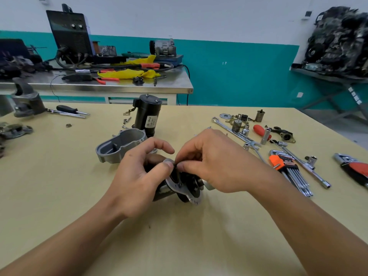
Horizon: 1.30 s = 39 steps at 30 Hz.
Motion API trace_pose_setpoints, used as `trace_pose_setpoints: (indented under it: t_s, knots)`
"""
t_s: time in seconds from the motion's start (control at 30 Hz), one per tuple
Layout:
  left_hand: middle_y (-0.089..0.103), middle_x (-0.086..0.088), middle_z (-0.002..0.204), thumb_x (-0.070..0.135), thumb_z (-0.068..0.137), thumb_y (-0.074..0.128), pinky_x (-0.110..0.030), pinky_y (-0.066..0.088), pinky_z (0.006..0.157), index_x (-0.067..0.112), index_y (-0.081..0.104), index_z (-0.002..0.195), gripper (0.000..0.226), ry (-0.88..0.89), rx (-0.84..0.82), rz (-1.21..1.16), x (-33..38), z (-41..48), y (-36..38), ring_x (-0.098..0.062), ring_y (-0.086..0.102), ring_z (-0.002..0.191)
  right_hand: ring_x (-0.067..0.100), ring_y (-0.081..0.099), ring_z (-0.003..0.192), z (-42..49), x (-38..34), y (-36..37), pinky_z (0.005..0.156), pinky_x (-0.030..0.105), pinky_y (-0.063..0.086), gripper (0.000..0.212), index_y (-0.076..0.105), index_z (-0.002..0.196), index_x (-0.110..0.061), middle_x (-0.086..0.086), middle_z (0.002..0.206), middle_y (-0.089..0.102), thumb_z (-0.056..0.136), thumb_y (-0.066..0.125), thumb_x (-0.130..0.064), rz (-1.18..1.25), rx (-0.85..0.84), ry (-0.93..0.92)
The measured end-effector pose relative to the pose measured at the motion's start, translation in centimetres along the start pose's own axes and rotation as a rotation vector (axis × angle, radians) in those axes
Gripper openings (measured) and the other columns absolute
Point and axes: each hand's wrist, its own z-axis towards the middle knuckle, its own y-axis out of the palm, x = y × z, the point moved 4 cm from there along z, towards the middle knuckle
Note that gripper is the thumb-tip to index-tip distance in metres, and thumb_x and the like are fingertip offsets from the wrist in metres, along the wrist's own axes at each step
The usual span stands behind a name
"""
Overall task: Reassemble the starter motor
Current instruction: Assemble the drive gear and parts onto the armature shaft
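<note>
A dark starter subassembly with a silvery perforated plate (186, 191) lies on the table in front of me. My left hand (142, 174) grips its left end, thumb on the plate's top edge. My right hand (215, 162) pinches a small dark part at the plate's top, right beside my left thumb. What the part is I cannot make out. Behind my hands lies the grey cast aluminium housing (121, 145), open side up. The black cylindrical motor body (147, 116) stands upright behind it, with a label facing me.
Tools lie spread at the right: an orange-holdered hex key set (288, 168), sockets, spanners (233, 130), a red-handled screwdriver (259, 130), a T-handle wrench. Loose screws (126, 120) lie beside the motor body. Screwdrivers (69, 111) and a vice (27, 102) are at the left. A steel bench stands behind.
</note>
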Motion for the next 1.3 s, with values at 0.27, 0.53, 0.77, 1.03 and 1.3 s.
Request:
trace_pose_setpoints:
  t_s: [0.27, 0.53, 0.77, 1.03, 1.3]
  knots:
    - [0.064, -0.008, 0.058, 0.041, 0.072, 0.056, -0.023, 0.043, 0.049, 0.032, 0.060, 0.093, 0.024, 0.032, -0.018, -0.005, -0.03, -0.03, 0.13, -0.014, 0.052, 0.053, 0.002, 0.071, 0.073, 0.13, 0.14, -0.39, 0.074, 0.028, 0.062, 0.005, 0.079, 0.090, -0.024, -0.007, 0.080, 0.076, 0.086, 0.078, -0.021, 0.078, 0.012, 0.060]
    - [0.064, -0.016, 0.062, 0.041, 0.073, 0.056, -0.028, 0.044, 0.050, 0.032, 0.060, 0.095, 0.024, 0.032, -0.020, 0.013, -0.03, -0.07, 0.13, -0.019, 0.053, 0.055, 0.000, 0.065, 0.067, 0.13, 0.09, -0.19, 0.058, 0.014, 0.047, 0.013, 0.072, 0.077, -0.034, -0.013, 0.071, 0.070, 0.090, 0.072, -0.033, -0.005, 0.008, 0.054]
    - [0.065, -0.016, 0.064, 0.042, 0.075, 0.056, -0.032, 0.046, 0.051, 0.033, 0.060, 0.097, 0.025, 0.033, -0.026, 0.018, 0.13, -0.03, 0.18, -0.034, 0.057, 0.058, 0.004, 0.066, 0.076, -0.37, 0.15, 0.01, 0.067, 0.021, 0.054, 0.016, 0.077, 0.093, -0.026, -0.011, 0.082, 0.071, 0.093, 0.066, -0.038, -0.065, 0.013, 0.048]
    - [0.068, -0.014, 0.065, 0.035, 0.078, 0.059, -0.028, 0.047, 0.051, 0.033, 0.060, 0.096, 0.018, 0.034, -0.018, 0.034, 0.44, -0.09, 0.21, -0.034, 0.058, 0.062, 0.001, 0.064, 0.068, -0.29, 0.47, -0.02, 0.057, 0.015, 0.046, 0.015, 0.079, 0.091, -0.027, -0.014, 0.072, 0.069, 0.093, 0.068, -0.037, -0.007, -0.014, 0.059]
    - [0.069, -0.011, 0.063, 0.022, 0.081, 0.057, -0.026, 0.046, 0.051, 0.028, 0.060, 0.097, 0.017, 0.035, -0.014, 0.048, 0.15, -0.01, 0.24, -0.022, 0.059, 0.056, -0.002, 0.055, 0.055, 0.11, 0.48, -0.21, 0.048, 0.011, 0.038, 0.019, 0.078, 0.082, -0.028, -0.017, 0.060, 0.064, 0.094, 0.066, -0.038, 0.003, -0.051, 0.062]
